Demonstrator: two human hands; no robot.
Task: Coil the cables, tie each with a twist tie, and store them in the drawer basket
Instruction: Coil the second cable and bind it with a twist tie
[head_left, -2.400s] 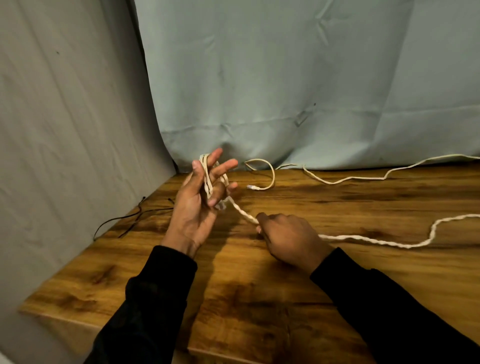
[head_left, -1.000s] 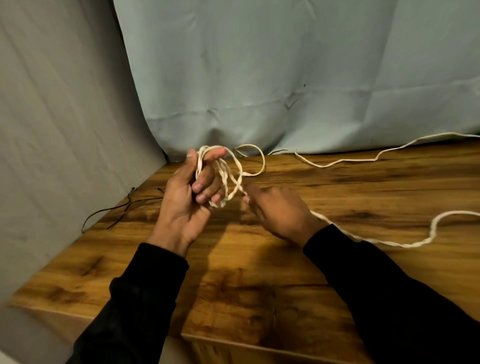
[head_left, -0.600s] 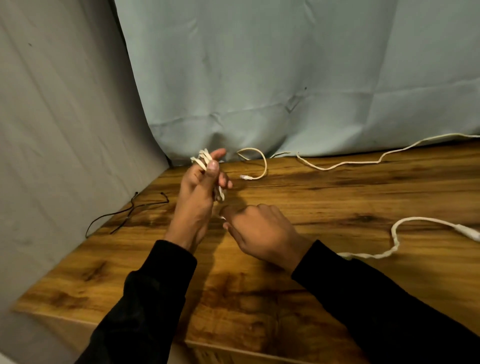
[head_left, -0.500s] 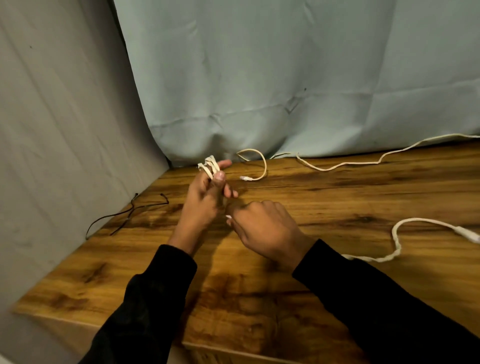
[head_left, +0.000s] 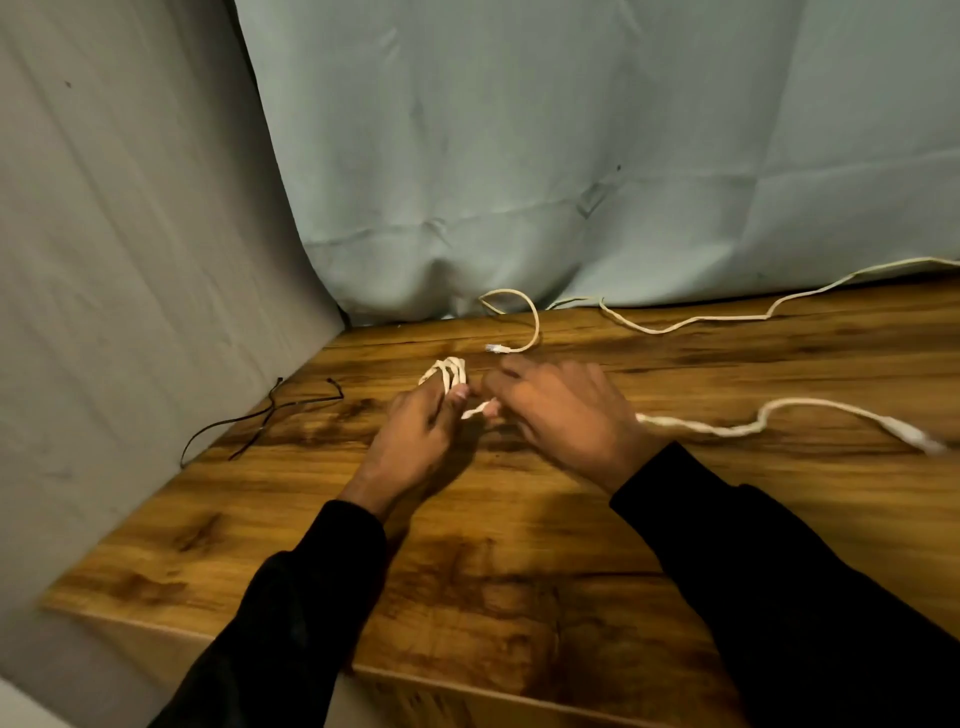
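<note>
The white braided cable (head_left: 727, 427) runs mostly left to right across the wooden table (head_left: 519, 561), its long axis roughly parallel to the table's front edge. Its free end, a blurred pale connector (head_left: 909, 436), points toward the right edge of the view. At the other end the cable is wound into a small bundle of loops (head_left: 448, 375) that stands up above the left hand (head_left: 415, 436), which grips it, thumb pressed against the loops. A short stretch of cable bridges from there to the right hand (head_left: 566, 415), whose fingers curl over the strand; from under that hand the cable trails away rightward over the tabletop in a loose wave.

A second, thinner cream cable (head_left: 675, 327) lies along the back of the table, its near end curled into a hook with a small clear plug (head_left: 496, 348) pointing left, just beyond the hands; its far end runs out of view at the right. Thin black ties (head_left: 270, 415) lie near the table's left edge, well apart from the hands.

How many turns the bundle holds is hard to make out, and the right hand's fingertips are hidden beneath it. Both arms are in black sleeves (head_left: 779, 597).

The table is dark-grained, glossy brown wood. A creased pale blue cloth (head_left: 571, 156) hangs behind it and a grey cloth (head_left: 130, 234) on the left.
</note>
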